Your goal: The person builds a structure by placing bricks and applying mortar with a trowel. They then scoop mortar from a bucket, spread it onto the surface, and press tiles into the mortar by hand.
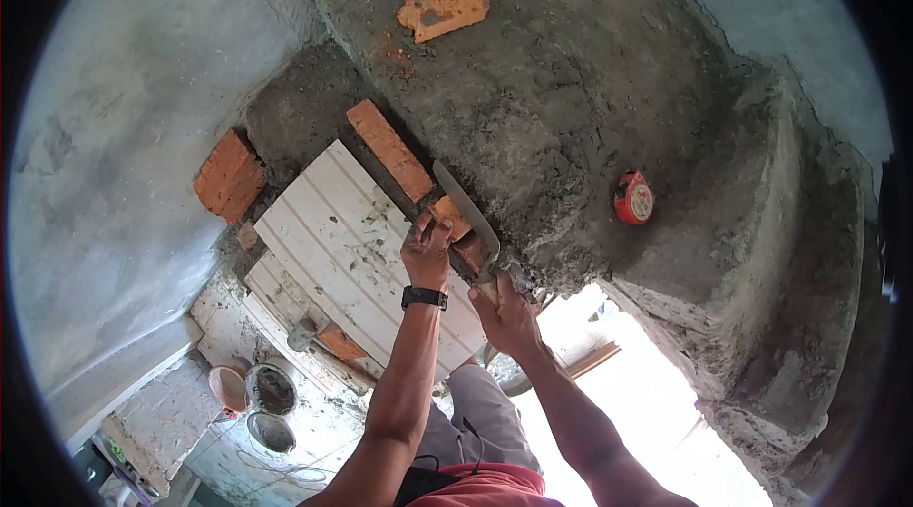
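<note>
My left hand (428, 248) has its fingers bent around the near end of a small orange brick piece (450, 218), which lies in a row of bricks beside a white ribbed panel (333, 231). My right hand (506, 317) grips the wooden handle of a trowel (468, 205). The trowel's blade lies along the right side of the brick piece, over the edge of the grey mortar. A longer red brick (390, 150) is in the same row, farther up. Below the small piece another red brick (470, 251) shows partly between my hands.
An orange broken brick (443, 6) and a red tape measure (634, 198) lie on the grey mortar surface (542, 79). Another brick (229, 177) stands by the left wall. Buckets (271, 389) are on the floor at lower left. Rough steps (780, 250) are at right.
</note>
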A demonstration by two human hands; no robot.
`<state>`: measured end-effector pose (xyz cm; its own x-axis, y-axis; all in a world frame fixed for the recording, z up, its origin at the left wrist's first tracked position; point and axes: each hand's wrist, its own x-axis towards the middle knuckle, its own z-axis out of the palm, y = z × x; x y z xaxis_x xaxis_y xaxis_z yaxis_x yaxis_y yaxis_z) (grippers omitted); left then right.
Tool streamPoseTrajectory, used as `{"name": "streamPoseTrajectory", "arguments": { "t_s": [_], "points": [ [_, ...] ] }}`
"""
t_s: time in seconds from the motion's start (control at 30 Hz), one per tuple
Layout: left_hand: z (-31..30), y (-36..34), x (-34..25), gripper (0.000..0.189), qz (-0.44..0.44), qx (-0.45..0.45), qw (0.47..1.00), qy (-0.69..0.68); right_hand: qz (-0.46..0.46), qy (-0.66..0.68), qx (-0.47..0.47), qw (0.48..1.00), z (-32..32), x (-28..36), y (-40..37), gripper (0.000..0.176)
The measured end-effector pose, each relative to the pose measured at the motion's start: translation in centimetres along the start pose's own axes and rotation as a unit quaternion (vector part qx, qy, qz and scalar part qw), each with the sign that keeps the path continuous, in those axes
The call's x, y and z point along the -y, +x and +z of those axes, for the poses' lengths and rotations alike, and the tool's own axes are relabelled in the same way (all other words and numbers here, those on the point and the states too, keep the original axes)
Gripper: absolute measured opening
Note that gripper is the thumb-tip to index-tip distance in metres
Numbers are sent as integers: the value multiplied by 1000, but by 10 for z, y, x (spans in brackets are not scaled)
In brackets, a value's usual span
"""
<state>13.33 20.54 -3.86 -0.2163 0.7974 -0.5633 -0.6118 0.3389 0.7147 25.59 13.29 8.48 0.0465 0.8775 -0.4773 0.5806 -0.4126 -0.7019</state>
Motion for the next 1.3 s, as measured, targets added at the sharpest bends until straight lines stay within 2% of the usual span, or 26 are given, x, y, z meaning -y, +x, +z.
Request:
{"name": "streamPoseTrajectory", "arguments": {
  "t_s": [0.07, 0.13, 0.27, 0.33, 0.47, 0.57, 0.67, 0.77, 0.8, 0.9, 1.0, 1.1, 1.17, 1.23, 1.3],
  "points": [
    [-1, 2, -2, 56, 6, -2, 1000, -8, -26, 2, -13, 1000, 3, -2, 1, 40],
    [1, -2, -6, 53, 11, 22, 1000, -12, -8, 5, -11, 1000, 2, -1, 0, 39],
    [6, 0, -5, 50, 12, 3, 1000, 0, 27, -12, 9, 1000, -6, 13, 8, 39],
    [17, -5, -15, 36, -8, -32, 999, -32, 17, 7, 20, 1000, -10, 17, 12, 40],
    [16, -4, -15, 39, -10, -37, 999, -31, 6, -26, 12, 1000, -4, 7, 13, 41],
    [7, 1, -13, 43, -30, -4, 999, 27, 2, -9, -3, 1000, -10, 11, 5, 41],
    [9, -1, -15, 46, -42, -27, 999, 9, -71, 31, -88, 993, -13, 20, -14, 36],
    [14, -4, -19, 48, -31, -26, 999, 25, -53, 35, -115, 991, 3, 17, -12, 37],
    [11, -2, -16, 48, -25, -21, 999, 31, -18, -5, -55, 998, 5, 13, -3, 40],
    [10, 6, -7, 48, -15, -12, 999, 26, -19, -8, -44, 999, 10, 13, 5, 43],
    [1, 11, 5, 45, -4, -16, 999, 46, -14, 52, -50, 997, 7, 27, -7, 45],
    [4, 3, 1, 38, 24, -6, 997, 73, 29, 4, -35, 999, 20, 18, 3, 48],
    [10, 6, -4, 35, 38, 0, 997, 70, 12, 26, -40, 999, 13, 21, -1, 48],
    [9, 8, 0, 34, 29, -31, 995, 95, 6, 50, -39, 998, 16, 23, -10, 49],
    [8, 7, -5, 39, 28, -29, 994, 104, -9, 41, -66, 997, 21, 22, -10, 49]
  ]
}}
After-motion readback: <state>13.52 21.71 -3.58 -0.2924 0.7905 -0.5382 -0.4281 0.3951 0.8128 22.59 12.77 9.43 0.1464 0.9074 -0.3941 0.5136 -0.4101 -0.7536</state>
